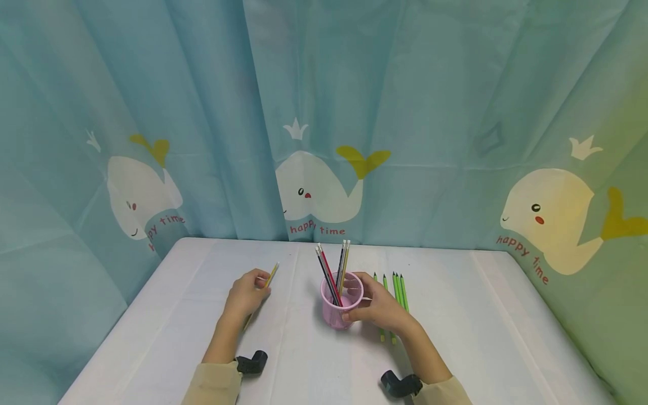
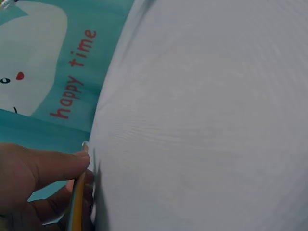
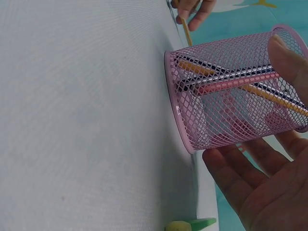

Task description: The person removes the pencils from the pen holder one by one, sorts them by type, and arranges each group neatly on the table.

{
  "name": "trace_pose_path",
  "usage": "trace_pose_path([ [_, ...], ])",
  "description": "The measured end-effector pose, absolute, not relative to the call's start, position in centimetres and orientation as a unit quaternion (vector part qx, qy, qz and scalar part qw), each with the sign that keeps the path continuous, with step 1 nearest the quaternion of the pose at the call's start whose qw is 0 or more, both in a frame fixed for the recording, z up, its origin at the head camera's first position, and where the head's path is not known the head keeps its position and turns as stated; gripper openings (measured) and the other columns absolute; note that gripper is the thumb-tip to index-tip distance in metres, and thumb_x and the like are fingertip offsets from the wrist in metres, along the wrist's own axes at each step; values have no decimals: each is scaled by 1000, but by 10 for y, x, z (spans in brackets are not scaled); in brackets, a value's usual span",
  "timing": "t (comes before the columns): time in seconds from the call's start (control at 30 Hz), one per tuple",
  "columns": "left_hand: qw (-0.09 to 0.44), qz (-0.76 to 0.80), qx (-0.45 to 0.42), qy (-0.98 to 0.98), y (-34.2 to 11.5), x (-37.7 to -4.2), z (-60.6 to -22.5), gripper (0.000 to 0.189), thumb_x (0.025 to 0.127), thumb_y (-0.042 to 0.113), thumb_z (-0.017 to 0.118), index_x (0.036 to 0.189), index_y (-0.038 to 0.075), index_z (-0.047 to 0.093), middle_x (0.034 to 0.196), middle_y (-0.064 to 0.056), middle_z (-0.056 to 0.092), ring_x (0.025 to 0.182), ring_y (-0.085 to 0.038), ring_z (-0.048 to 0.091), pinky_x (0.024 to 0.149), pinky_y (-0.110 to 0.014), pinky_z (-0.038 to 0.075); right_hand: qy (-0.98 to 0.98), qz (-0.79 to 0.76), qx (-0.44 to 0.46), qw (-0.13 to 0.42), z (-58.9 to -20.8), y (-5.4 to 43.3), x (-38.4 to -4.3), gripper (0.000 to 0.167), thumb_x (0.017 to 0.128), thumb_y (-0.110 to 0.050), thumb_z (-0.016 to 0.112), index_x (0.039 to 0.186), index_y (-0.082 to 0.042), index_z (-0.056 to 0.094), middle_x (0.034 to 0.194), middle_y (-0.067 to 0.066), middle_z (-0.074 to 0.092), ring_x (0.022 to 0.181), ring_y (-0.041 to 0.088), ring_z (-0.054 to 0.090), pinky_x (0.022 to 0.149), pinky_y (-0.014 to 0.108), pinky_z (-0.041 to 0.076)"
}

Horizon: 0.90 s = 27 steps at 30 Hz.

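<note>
My left hand pinches a yellow pencil between thumb and fingers at the left of the table. In the left wrist view the thumb presses near the top of this pencil, whose lower part leaves the frame. A pink mesh pen cup is near the middle, roughly upright. Black, red and yellow pencils lean inside it, also visible through the mesh in the right wrist view. My right hand grips the cup from the right, thumb in front and fingers behind.
Several green pencils lie on the white table, right of the cup and partly behind the right forearm. A blue curtain with whale prints hangs along the table's back and sides. Black wrist mounts sit at both cuffs.
</note>
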<state>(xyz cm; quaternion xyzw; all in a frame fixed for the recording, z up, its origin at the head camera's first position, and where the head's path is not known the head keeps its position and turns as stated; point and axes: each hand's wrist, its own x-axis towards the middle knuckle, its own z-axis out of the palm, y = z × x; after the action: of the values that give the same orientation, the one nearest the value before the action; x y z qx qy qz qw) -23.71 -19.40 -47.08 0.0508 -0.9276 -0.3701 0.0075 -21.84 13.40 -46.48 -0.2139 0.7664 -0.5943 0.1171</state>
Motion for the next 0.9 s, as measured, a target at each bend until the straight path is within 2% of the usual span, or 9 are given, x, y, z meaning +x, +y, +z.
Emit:
trace_pose_path([
  [0.57, 38, -289, 32, -956, -187, -230, -467, 27, 83, 9, 76, 109, 6, 68, 91, -5, 63, 78, -21, 58, 62, -38, 49, 768, -592, -213, 120, -466, 134, -219, 84, 69, -11, 89, 142, -11, 47, 139, 16, 56, 128, 40, 54, 104, 46, 50],
  [0.73, 33, -285, 31, -958, -187, -229, -462, 29, 85, 14, 75, 112, 7, 69, 93, -5, 65, 81, -22, 61, 64, -40, 51, 765, -596, -212, 119, -464, 134, -218, 84, 69, -11, 89, 142, -11, 47, 139, 15, 56, 128, 39, 54, 104, 47, 51],
  [0.9, 37, -299, 25, -953, -185, -226, -449, 31, 88, 18, 73, 117, 8, 68, 105, -9, 70, 92, -28, 67, 70, -47, 54, 764, -597, -214, 120, -464, 134, -218, 83, 70, -10, 89, 141, -11, 47, 139, 15, 56, 128, 40, 54, 104, 47, 50],
])
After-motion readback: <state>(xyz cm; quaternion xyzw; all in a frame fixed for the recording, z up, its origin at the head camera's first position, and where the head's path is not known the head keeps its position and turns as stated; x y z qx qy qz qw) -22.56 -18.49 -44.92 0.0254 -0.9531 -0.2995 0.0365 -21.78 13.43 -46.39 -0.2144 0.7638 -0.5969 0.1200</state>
